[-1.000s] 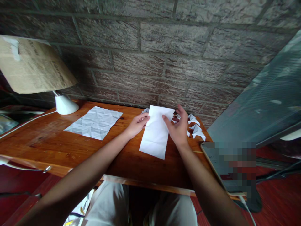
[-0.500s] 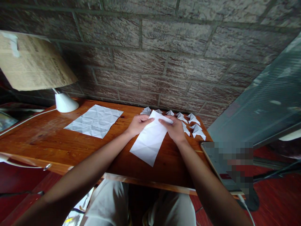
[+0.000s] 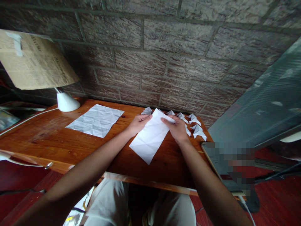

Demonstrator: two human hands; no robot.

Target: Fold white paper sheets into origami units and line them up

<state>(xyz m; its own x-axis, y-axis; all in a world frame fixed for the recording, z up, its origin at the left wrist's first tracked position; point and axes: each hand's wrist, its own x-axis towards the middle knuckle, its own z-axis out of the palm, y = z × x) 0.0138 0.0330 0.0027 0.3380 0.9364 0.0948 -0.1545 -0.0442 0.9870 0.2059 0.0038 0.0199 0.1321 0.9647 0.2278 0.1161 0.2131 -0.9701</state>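
Observation:
A creased strip of white paper (image 3: 149,138) slants between my hands above the wooden table, its lower corner pointing toward me. My left hand (image 3: 139,123) pinches its upper left edge between thumb and fingers. On the upper right edge, my right hand (image 3: 176,126) grips the paper with the thumb on top and the fingers behind. Just past my hands stand several small folded paper pieces (image 3: 198,131), partly hidden by the right hand and the strip. A larger creased paper sheet (image 3: 96,121) lies flat to the left.
A white lamp (image 3: 67,102) with a newsprint shade stands at the back left, its cable running left. At the right edge lies a tablet (image 3: 218,169) with a white cable. A stone-block wall (image 3: 141,62) rises behind the wooden table (image 3: 42,138).
The paper strip has turned slightly, its lower corner shifting a little left and its top a little right. My right hand has moved slightly right; both hands keep their hold.

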